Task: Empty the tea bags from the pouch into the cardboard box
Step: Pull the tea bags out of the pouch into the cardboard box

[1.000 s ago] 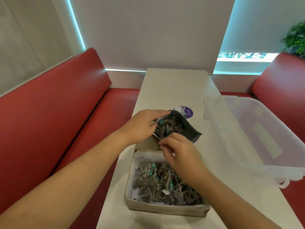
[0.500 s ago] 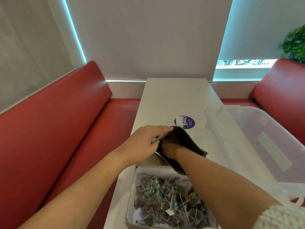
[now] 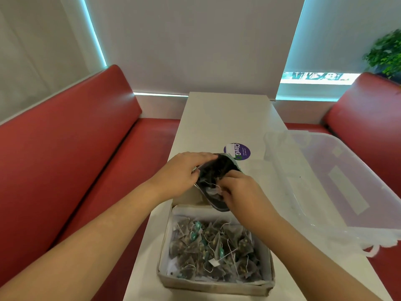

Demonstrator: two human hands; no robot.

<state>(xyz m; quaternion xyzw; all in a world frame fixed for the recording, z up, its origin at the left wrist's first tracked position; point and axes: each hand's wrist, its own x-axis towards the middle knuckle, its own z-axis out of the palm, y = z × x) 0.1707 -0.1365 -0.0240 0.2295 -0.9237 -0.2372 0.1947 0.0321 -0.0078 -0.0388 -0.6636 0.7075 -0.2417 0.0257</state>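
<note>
The round purple sticker [image 3: 237,151] on the white tabletop [image 3: 227,118] reads "ClayG" in white letters, the finer print beside it being too small to read.

Left hand [image 3: 182,174] grips pouch [image 3: 219,168] — right hand [image 3: 240,190] curled, seemingly pinching tea bag [image 3: 211,190].

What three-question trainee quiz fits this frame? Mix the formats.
1. True or false: the cardboard box already holds tea bags.
2. What sits to the right of the box? A) clear plastic bin B) kettle C) mug
3. Fill in: the left hand grips the pouch while the ___ hand pulls at tea bags in its mouth.
Key: 1 true; 2 A; 3 right hand.
</note>
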